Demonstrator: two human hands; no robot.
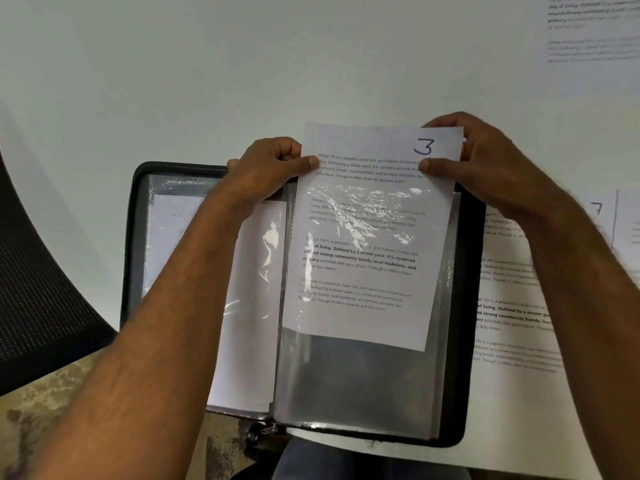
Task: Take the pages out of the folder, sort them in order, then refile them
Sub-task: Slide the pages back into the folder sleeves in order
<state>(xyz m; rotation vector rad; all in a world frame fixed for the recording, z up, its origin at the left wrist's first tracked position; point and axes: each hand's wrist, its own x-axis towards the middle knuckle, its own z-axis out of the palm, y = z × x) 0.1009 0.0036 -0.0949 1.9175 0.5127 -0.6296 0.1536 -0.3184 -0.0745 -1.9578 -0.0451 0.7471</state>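
Head view: both hands, left (268, 168) and right (474, 161), pinch page 3 (363, 237) by its top corners, half inside a clear sleeve (363, 375) of the open folder (467, 306); judging refiling, next slide it straight down.

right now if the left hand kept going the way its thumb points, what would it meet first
The left hand pinches the left edge of the page marked 3, its thumb pointing right across the sheet. Going straight on, it would probably meet the right hand at the opposite edge; depth is unclear.
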